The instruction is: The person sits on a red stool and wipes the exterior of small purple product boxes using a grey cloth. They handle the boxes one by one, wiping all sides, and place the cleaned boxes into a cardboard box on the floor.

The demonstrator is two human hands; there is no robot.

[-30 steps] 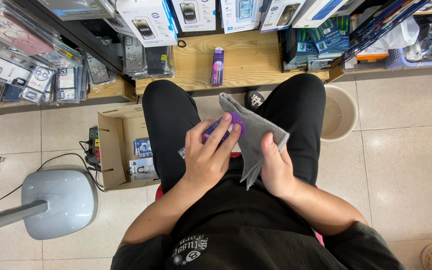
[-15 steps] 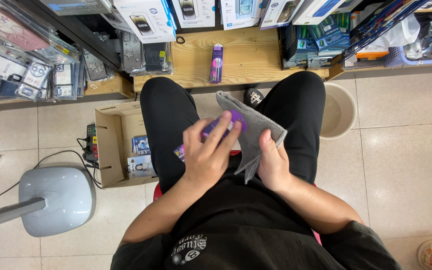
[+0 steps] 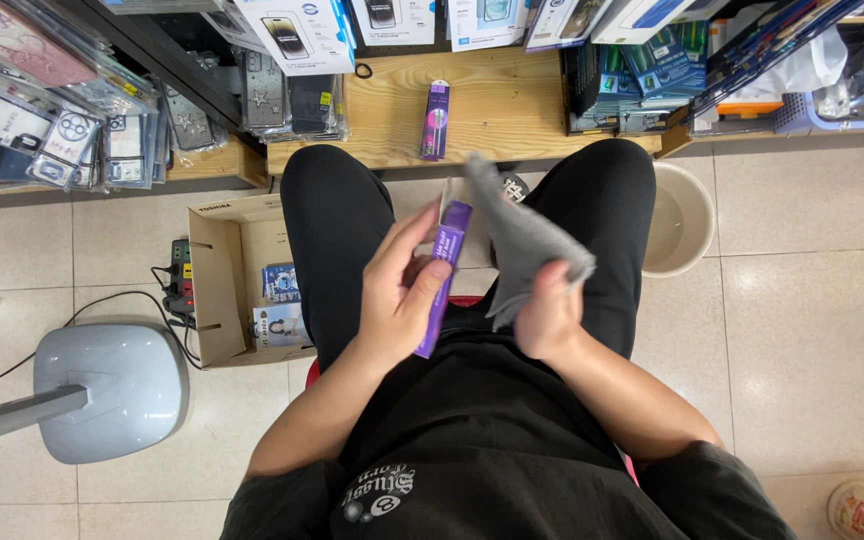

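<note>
**Head view: one purple box, one grey cloth, two hands over the lap**

Head camera looks down on a seated person in black. Two hands show, each holding one thing. The left hand (image 3: pixel 402 295) is closed around a slim purple box (image 3: pixel 442 280), thumb on the near face and fingers behind it. The box is held over the lap between the thighs; its long axis runs from lower left to upper right, the top end pointing away from the body toward the wooden shelf (image 3: pixel 497 110). The right hand (image 3: pixel 549 315) is clenched on a grey cloth (image 3: pixel 517 235), which stands up from the fist just beside the box; whether they touch I cannot tell.

A second purple box (image 3: pixel 435 120) of the same slim shape lies on the shelf, long axis pointing away from the person. White phone cartons line the shelf's back edge, and clear-bagged phone cases hang at the left. One open cardboard carton (image 3: pixel 214 285) sits on the floor by the left leg, one cream bucket (image 3: pixel 687 215) by the right, one grey fan base (image 3: pixel 112 390) at lower left
</note>
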